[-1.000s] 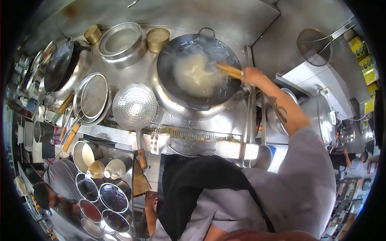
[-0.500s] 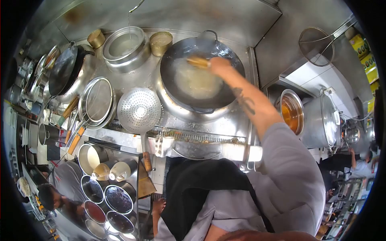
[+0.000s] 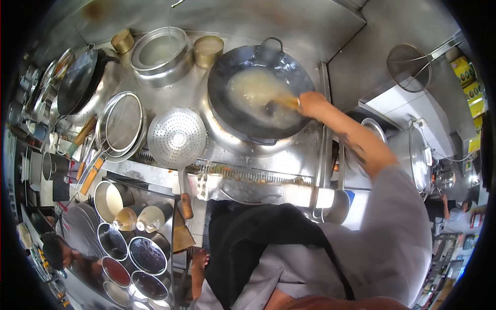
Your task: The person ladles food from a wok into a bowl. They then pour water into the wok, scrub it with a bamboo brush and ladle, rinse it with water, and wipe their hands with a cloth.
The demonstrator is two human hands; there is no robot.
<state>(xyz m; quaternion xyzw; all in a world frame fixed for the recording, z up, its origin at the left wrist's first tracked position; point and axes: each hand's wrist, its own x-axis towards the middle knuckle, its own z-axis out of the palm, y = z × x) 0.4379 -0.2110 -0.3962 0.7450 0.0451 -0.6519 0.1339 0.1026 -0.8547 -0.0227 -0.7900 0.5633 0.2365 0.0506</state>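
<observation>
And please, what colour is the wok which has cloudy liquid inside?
The wok is dark grey, nearly black; the head view shows it best.

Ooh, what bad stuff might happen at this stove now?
The brush-like tool in the right hand's grip is blurred, perhaps moving fast, so cloudy liquid might splash out of the wok onto the bare forearm. Also, the wooden handle of the skimmer sticks out near the black apron, so a bump might knock it down.
</observation>
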